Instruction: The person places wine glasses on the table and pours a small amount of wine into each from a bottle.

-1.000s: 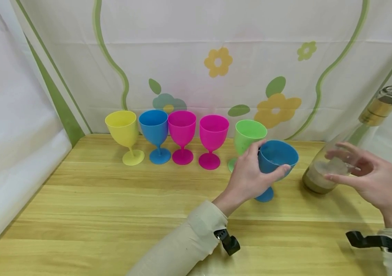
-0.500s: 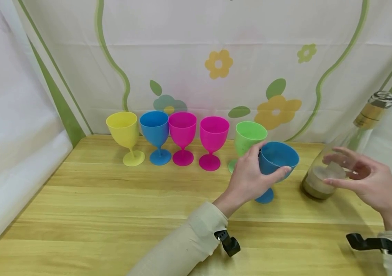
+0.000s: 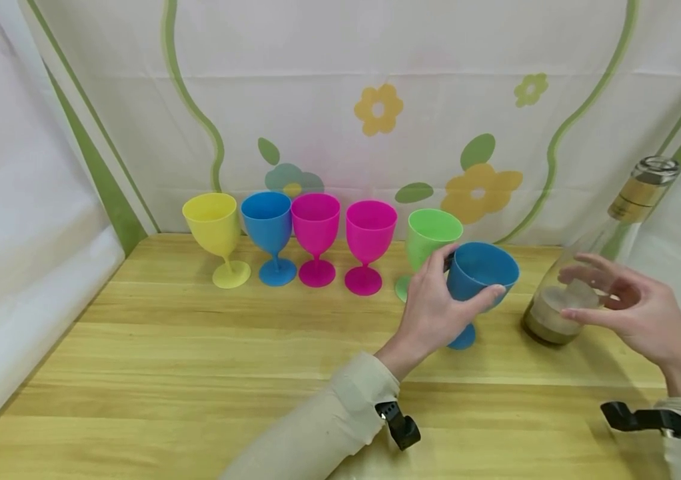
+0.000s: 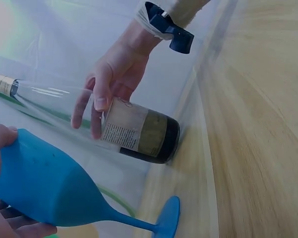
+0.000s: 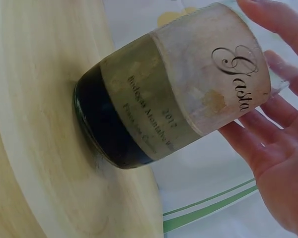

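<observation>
My left hand (image 3: pixel 436 301) grips the bowl of a blue goblet (image 3: pixel 480 270), thumb on the near side and fingers on the far side. The goblet leans a little and its foot (image 3: pixel 463 337) is at the table top. The left wrist view shows this goblet (image 4: pixel 44 191) leaning, with its foot low. To its right stands a clear glass bottle (image 3: pixel 559 310) with a worn paper label and a gold-banded neck (image 3: pixel 640 193). My right hand (image 3: pixel 622 303) is open beside the label with its fingers spread. In the right wrist view the fingers (image 5: pixel 273 148) lie straight behind the bottle (image 5: pixel 174 94).
Along the back of the wooden table (image 3: pixel 196 360) stand a yellow goblet (image 3: pixel 216 223), a blue goblet (image 3: pixel 267 220), two pink goblets (image 3: pixel 315 223) (image 3: pixel 370 230) and a green goblet (image 3: pixel 430 235). A flowered cloth backdrop closes in the back and both sides.
The bottle's neck has swung a little to the left. Both hands and the blue goblet have barely moved.
</observation>
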`<state>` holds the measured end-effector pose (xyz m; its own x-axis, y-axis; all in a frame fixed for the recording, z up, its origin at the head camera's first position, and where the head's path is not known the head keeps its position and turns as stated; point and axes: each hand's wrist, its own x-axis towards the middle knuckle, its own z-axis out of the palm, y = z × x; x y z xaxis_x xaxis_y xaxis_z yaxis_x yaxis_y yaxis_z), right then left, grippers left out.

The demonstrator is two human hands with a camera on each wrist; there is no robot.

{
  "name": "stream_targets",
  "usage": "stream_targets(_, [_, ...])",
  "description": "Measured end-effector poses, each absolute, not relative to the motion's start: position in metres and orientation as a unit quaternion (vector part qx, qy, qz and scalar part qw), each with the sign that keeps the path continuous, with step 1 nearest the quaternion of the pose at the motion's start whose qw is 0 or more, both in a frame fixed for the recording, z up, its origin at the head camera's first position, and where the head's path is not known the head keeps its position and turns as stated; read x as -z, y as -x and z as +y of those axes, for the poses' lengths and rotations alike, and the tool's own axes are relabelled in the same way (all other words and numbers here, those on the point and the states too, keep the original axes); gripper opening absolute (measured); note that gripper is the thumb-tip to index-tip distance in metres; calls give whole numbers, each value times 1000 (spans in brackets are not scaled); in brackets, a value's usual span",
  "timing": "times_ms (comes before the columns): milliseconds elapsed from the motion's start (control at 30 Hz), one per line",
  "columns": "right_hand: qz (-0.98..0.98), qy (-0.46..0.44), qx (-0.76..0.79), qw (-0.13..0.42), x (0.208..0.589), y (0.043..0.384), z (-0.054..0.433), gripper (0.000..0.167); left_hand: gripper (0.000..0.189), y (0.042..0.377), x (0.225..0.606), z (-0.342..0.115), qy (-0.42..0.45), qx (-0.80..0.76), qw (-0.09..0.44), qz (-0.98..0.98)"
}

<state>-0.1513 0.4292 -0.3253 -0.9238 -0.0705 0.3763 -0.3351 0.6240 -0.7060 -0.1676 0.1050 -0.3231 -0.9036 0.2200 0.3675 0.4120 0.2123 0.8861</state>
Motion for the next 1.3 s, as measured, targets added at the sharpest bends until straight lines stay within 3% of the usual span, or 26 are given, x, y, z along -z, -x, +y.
stream_targets(467, [-892, -137, -401, 156, 323, 155, 427, 79, 82, 165, 317, 116, 170, 562, 120, -800])
stream_targets(1300, [-895, -115, -407, 145, 328, 154, 435, 79, 79, 186, 305, 158, 123, 454, 111, -875])
